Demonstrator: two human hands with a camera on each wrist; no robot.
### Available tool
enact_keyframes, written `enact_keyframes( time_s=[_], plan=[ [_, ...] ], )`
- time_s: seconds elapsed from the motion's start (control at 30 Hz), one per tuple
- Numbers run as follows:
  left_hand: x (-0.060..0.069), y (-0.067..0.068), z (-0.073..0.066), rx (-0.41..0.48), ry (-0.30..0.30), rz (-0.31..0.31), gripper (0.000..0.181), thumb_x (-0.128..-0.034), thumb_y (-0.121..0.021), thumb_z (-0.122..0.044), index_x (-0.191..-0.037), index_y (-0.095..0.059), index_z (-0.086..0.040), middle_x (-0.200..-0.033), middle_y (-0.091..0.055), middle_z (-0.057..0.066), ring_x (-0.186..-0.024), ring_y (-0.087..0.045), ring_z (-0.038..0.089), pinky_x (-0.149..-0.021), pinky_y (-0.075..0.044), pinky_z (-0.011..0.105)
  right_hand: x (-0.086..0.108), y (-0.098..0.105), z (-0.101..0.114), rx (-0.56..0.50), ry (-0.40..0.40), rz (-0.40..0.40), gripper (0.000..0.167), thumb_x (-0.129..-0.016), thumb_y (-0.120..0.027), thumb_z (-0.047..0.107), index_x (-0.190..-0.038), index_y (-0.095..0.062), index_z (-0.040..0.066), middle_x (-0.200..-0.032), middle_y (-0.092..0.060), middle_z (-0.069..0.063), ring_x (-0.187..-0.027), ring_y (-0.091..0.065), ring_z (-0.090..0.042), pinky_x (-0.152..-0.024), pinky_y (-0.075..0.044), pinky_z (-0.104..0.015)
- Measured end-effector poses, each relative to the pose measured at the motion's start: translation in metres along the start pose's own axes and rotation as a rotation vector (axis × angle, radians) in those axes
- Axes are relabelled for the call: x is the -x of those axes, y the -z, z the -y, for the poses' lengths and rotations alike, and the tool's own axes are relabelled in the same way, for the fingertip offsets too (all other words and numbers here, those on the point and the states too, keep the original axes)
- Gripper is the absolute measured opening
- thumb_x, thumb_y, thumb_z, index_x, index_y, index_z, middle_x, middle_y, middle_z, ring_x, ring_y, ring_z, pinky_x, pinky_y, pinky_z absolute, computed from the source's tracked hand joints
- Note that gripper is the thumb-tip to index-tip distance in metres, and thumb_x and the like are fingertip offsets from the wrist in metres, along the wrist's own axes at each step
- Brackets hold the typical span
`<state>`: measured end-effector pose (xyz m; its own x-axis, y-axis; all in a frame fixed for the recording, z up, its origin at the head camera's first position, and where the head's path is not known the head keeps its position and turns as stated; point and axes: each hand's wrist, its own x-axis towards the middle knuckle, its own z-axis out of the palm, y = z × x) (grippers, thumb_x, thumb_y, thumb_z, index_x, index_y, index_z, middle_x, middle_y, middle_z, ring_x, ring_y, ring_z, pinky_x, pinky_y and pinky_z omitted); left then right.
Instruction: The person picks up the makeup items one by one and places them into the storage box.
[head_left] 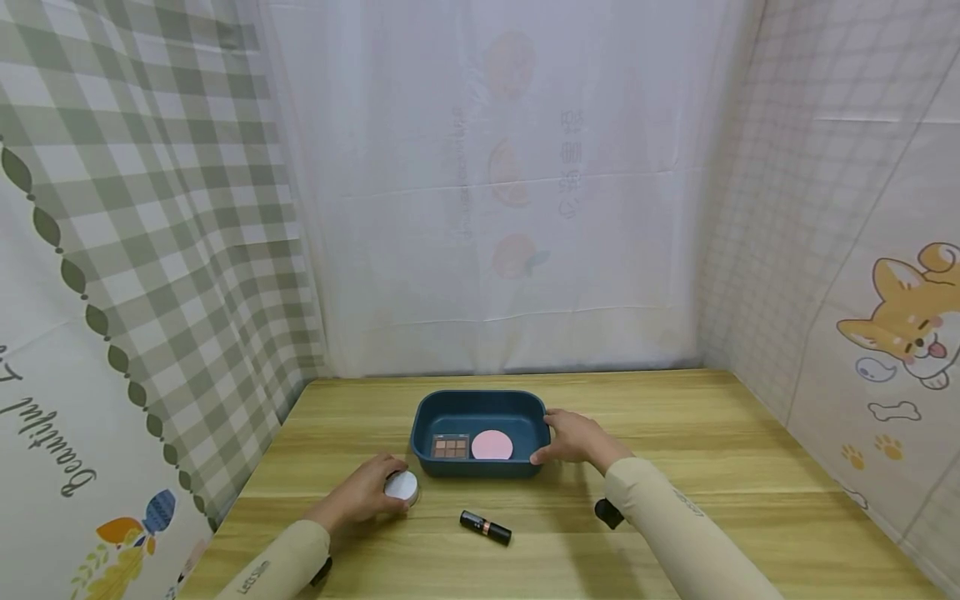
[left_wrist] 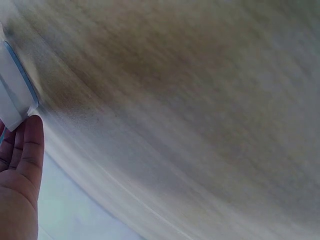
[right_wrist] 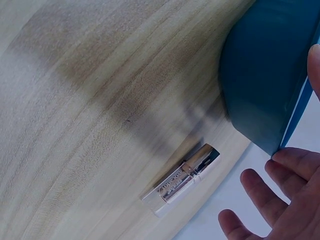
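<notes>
In the head view, my left hand point(head_left: 363, 492) holds a round white container point(head_left: 402, 487) by its sides, left of the bin's near corner. The left wrist view shows the fingers point(left_wrist: 34, 137) against the white container point(left_wrist: 15, 85) at the frame's edge. My right hand point(head_left: 573, 438) grips the right end of a dark blue bin point(head_left: 480, 469), thumb at the near corner. A brown palette point(head_left: 450, 447) and a pink disc point(head_left: 492, 445) lie inside. In the right wrist view, my right hand point(right_wrist: 295, 200) touches the bin point(right_wrist: 265, 75) with some fingers spread.
A black tube point(head_left: 486, 527) with a copper-coloured band lies on the wooden table point(head_left: 675, 417) in front of the bin. A lettered tube point(right_wrist: 180, 180) shows in the right wrist view. Checked cloth point(head_left: 202, 167) hangs at the left, white cloth point(head_left: 420, 250) behind.
</notes>
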<state>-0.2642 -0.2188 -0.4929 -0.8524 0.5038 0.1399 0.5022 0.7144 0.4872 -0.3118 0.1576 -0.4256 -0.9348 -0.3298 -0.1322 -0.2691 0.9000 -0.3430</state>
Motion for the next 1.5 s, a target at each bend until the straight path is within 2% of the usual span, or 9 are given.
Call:
enact_keyframes(
  time_s=[0.37,0.57,0.9,1.37,1.5],
  plan=[
    [0.000,0.003,0.000,0.030,0.040,-0.030,0.056,-0.0767,-0.085,-0.019,-0.119,-0.063,0.010,-0.107,-0.061,0.010,-0.092,-0.058,0.022,-0.076,-0.051,0.034,-0.001,0.000,0.000,0.007,-0.005,0.000,0.082,-0.079,-0.084,0.039,-0.138,-0.052,-0.008,-0.146,-0.047,-0.022,-0.133,-0.045,-0.041,-0.106,-0.038,-0.056],
    [0.000,0.011,-0.002,0.045,0.080,-0.044,0.057,-0.0775,-0.084,-0.020,-0.121,-0.063,0.010,-0.112,-0.062,0.015,-0.093,-0.058,0.023,-0.075,-0.051,0.034,-0.001,0.000,0.000,0.006,-0.011,0.001,0.082,-0.079,-0.084,0.039,-0.138,-0.052,-0.007,-0.146,-0.047,-0.022,-0.133,-0.045,-0.041,-0.106,-0.038,-0.056],
    [-0.004,0.029,-0.003,0.069,0.139,-0.098,0.054,-0.0763,-0.085,-0.012,-0.121,-0.063,0.009,-0.106,-0.060,0.008,-0.092,-0.058,0.021,-0.078,-0.051,0.037,0.000,0.001,0.001,-0.008,-0.018,0.007,0.082,-0.079,-0.084,0.039,-0.139,-0.051,-0.007,-0.147,-0.047,-0.021,-0.134,-0.044,-0.041,-0.107,-0.038,-0.056],
    [-0.026,0.046,-0.012,0.104,0.189,-0.165,0.051,-0.0749,-0.087,-0.014,-0.117,-0.065,0.005,-0.109,-0.062,0.010,-0.094,-0.059,0.022,-0.080,-0.053,0.039,0.000,0.001,0.000,-0.009,-0.020,0.005,0.083,-0.078,-0.084,0.040,-0.139,-0.052,-0.007,-0.146,-0.047,-0.021,-0.133,-0.044,-0.041,-0.107,-0.038,-0.055],
    [-0.036,0.052,-0.015,0.109,0.176,-0.164,0.050,-0.0758,-0.085,-0.015,-0.117,-0.065,0.006,-0.108,-0.062,0.011,-0.094,-0.058,0.023,-0.080,-0.053,0.040,0.000,0.000,0.001,-0.015,-0.019,0.002,0.082,-0.079,-0.084,0.038,-0.139,-0.052,-0.007,-0.146,-0.048,-0.022,-0.133,-0.044,-0.041,-0.107,-0.038,-0.055]
  ],
)
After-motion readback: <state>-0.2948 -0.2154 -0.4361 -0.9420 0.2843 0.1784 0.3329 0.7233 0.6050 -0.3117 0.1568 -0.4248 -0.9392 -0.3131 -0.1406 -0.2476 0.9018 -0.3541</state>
